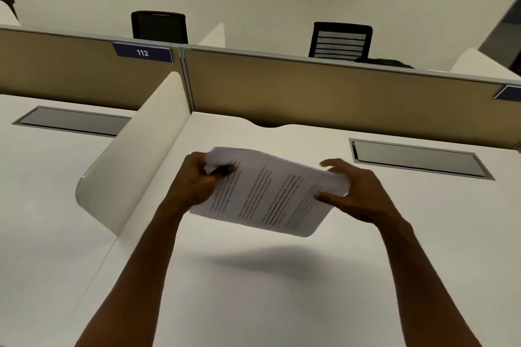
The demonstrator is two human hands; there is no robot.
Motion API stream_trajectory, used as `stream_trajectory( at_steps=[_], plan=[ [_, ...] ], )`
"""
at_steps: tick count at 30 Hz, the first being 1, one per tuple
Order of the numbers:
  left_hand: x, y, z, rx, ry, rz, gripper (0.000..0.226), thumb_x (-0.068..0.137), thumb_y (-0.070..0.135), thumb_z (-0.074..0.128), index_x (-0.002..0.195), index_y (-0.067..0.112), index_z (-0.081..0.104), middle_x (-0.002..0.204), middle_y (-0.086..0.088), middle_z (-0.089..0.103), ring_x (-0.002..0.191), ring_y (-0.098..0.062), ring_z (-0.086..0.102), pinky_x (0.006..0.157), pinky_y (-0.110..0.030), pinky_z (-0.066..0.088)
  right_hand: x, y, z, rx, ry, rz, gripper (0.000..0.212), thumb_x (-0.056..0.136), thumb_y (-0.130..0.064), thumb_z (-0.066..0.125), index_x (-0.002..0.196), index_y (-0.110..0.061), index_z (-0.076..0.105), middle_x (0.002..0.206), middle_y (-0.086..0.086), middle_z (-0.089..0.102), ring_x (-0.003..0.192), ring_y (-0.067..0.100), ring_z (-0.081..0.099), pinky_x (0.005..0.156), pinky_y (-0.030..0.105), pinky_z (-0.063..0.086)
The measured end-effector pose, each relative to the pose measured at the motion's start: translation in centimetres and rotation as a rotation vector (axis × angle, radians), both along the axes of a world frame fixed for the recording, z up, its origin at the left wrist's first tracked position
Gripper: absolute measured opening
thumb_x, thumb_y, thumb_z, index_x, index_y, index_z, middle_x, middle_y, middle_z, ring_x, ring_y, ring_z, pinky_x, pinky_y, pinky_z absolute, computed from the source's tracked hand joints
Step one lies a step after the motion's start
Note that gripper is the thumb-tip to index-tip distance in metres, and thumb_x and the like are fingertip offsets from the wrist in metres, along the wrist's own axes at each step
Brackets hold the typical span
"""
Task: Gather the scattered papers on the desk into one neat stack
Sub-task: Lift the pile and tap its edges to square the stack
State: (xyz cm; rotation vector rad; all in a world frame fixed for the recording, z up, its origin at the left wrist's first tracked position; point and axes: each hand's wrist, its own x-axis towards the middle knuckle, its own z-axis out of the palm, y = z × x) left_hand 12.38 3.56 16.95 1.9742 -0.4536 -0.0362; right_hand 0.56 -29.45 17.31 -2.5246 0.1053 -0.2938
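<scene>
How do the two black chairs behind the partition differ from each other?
The left chair has a plain dark back; the right chair shows pale horizontal stripes across its back. The left chair's back looks wider and squarer, the right chair's flares slightly toward the top. Both are black, and only their backs show above the partition.

print on the papers [267, 191] blurred, unreadable; blue tag [509, 93] cut by right edge.

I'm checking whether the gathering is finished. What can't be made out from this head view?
- Sheet count in the papers: edges overlap, too fine to count.
- Printed text: blurred, unreadable.
- Left hand fingertips: tucked behind the papers' far corner.
- Right hand: thumb on top; the fingers at the far edge look spread, so contact there is unclear.
- Desk near edge: cut off by the frame's bottom, so stray sheets there can't be excluded.
</scene>
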Motion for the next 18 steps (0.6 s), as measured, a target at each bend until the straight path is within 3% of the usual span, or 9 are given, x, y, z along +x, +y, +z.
stream_trajectory(
  at_steps=[1, 3, 5, 6, 9, 11, 14, 18],
  plan=[
    [-0.1, 0.6, -1.1, -0.071, 0.058, 0.043, 0.011, 0.078, 0.044, 0.071, 0.076, 0.033, 0.076, 0.073, 0.015, 0.075, 0.068, -0.003, 0.069, 0.060, -0.016, 0.050, -0.3, -1.1, -0.5, 0.078, 0.016, -0.040, 0.072, 0.065, -0.057, 0.082, 0.128, -0.043, 0.051, 0.113, -0.018, 0.066, 0.096, 0.006, 0.063, 0.080, 0.022, 0.049],
    [-0.4, 1.5, -3.0, -0.213, 0.169, 0.057, 0.017, 0.076, 0.046, 0.075, 0.083, 0.031, 0.078, 0.079, 0.009, 0.077, 0.070, -0.004, 0.070, 0.064, -0.023, 0.052, -0.8, -1.8, -2.4, 0.515, 0.132, -0.031, 0.091, 0.066, -0.039, 0.090, 0.142, -0.036, 0.039, 0.129, -0.011, 0.062, 0.114, 0.011, 0.061, 0.095, 0.036, 0.049],
    [-0.7, 1.7, -4.4, -0.321, 0.235, 0.020, 0.023, 0.074, 0.046, 0.077, 0.088, 0.027, 0.078, 0.084, 0.005, 0.078, 0.076, -0.008, 0.071, 0.066, -0.023, 0.055, -0.6, -1.0, -4.8, 0.900, 0.219, 0.043, 0.091, 0.068, -0.020, 0.089, 0.144, -0.025, 0.039, 0.129, 0.004, 0.066, 0.119, 0.024, 0.062, 0.097, 0.049, 0.052],
    [-0.9, 1.6, -4.9, -0.340, 0.254, 0.010, 0.023, 0.075, 0.044, 0.078, 0.089, 0.026, 0.078, 0.085, 0.004, 0.078, 0.078, -0.009, 0.072, 0.066, -0.022, 0.055, -0.3, -0.4, -5.8, 0.966, 0.227, 0.063, 0.083, 0.068, -0.018, 0.088, 0.139, -0.019, 0.046, 0.124, 0.009, 0.068, 0.116, 0.029, 0.064, 0.093, 0.050, 0.055],
    [-1.2, 1.2, -6.5, -0.310, 0.284, 0.017, 0.011, 0.081, 0.036, 0.076, 0.087, 0.028, 0.079, 0.085, 0.004, 0.079, 0.076, -0.009, 0.073, 0.063, -0.022, 0.055, 0.2, 1.6, -8.3, 1.075, 0.142, -0.013, 0.046, 0.070, -0.012, 0.085, 0.113, -0.012, 0.069, 0.110, 0.011, 0.074, 0.106, 0.035, 0.068, 0.080, 0.037, 0.060],
    [-1.5, 1.2, -7.7, -0.318, 0.308, 0.036, 0.005, 0.085, 0.029, 0.075, 0.085, 0.029, 0.080, 0.086, 0.003, 0.079, 0.077, -0.009, 0.074, 0.062, -0.021, 0.055, 0.3, 2.4, -9.6, 1.105, 0.100, -0.122, 0.031, 0.076, -0.005, 0.080, 0.105, -0.011, 0.072, 0.105, 0.009, 0.076, 0.104, 0.036, 0.070, 0.079, 0.038, 0.061],
    [-2.1, 1.4, -9.0, -0.336, 0.352, 0.061, 0.006, 0.086, 0.029, 0.074, 0.088, 0.027, 0.080, 0.089, -0.001, 0.079, 0.081, -0.016, 0.074, 0.063, -0.023, 0.056, 0.2, 3.2, -10.8, 1.047, 0.091, -0.184, 0.025, 0.081, -0.004, 0.076, 0.104, -0.014, 0.071, 0.101, 0.005, 0.077, 0.097, 0.031, 0.072, 0.081, 0.042, 0.060],
    [-2.8, 1.8, -9.8, -0.345, 0.331, 0.069, 0.014, 0.083, 0.037, 0.073, 0.094, 0.030, 0.078, 0.093, -0.001, 0.078, 0.083, -0.016, 0.075, 0.064, -0.024, 0.058, -0.6, 3.6, -11.4, 1.038, 0.053, -0.195, 0.024, 0.082, -0.006, 0.076, 0.099, -0.022, 0.073, 0.099, 0.002, 0.077, 0.091, 0.022, 0.074, 0.077, 0.035, 0.061]
  ],
)
